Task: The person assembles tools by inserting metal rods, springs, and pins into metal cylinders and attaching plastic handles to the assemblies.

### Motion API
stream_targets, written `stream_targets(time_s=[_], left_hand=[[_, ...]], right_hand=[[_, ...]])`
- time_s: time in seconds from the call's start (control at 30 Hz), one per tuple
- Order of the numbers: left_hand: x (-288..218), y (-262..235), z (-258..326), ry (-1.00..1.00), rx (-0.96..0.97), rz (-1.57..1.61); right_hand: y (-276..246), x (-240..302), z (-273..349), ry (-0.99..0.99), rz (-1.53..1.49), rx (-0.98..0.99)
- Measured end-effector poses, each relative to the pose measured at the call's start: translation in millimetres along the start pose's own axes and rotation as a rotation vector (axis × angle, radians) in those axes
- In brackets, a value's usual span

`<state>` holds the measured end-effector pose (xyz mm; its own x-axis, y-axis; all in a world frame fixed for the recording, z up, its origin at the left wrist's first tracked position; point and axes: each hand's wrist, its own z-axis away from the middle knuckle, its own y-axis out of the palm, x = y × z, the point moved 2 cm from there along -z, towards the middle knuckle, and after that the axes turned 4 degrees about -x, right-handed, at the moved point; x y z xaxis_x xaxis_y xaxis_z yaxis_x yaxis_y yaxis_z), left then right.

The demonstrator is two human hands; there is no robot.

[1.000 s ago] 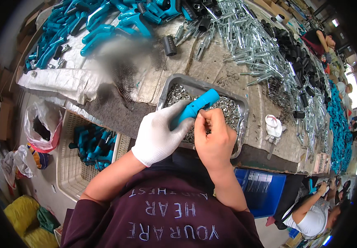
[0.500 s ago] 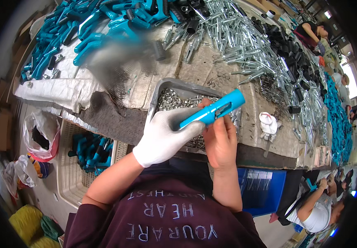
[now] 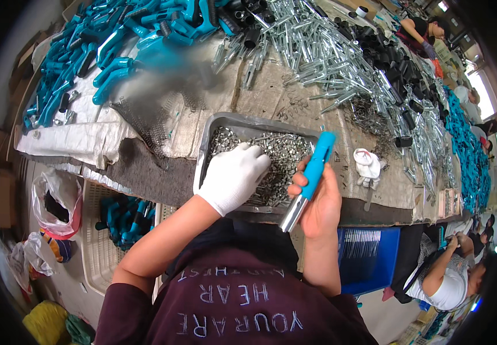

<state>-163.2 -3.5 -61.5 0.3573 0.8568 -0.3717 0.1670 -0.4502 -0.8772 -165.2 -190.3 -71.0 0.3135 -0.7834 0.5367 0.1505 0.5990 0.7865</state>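
In my bare right hand is a teal handle tube, gripped around its middle. Its slotted end points up and away from me, and a shiny metal sleeve shows at the lower end. My left hand, in a white knit glove, reaches down into a grey tray. The tray holds many small metal fittings. The gloved fingers curl down among these fittings, and their tips are hidden, so what they pinch cannot be seen.
Teal handles pile up at the far left. Metal rods and black sleeves heap toward the far right. A white glove lies right of the tray. Below the table edge are a cream basket and a blue bin.
My left hand has let go of the teal handle tube and dropped into the tray. My right hand now holds the tube alone, turned more upright, its metal sleeve end showing.
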Motion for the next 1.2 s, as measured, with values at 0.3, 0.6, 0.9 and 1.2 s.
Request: stream_targets(time_s=[0.3,0.6,0.9,1.2], left_hand=[[-12.7,-40.4,-7.0,-0.163,-0.069,0.550],[-13.5,-40.8,-14.1,-0.305,0.239,0.810],[-13.4,-19.5,-15.8,-0.390,0.182,1.173],[-12.0,-19.1,-9.7,-0.036,0.045,-0.003]], right_hand=[[12.0,-15.1,15.3,0.222,0.238,0.045],[5.9,-7.2,25.6,0.172,0.470,0.101],[12.0,-19.1,28.3,0.229,0.205,0.137],[13.7,-0.1,25.8,0.078,0.474,0.023]])
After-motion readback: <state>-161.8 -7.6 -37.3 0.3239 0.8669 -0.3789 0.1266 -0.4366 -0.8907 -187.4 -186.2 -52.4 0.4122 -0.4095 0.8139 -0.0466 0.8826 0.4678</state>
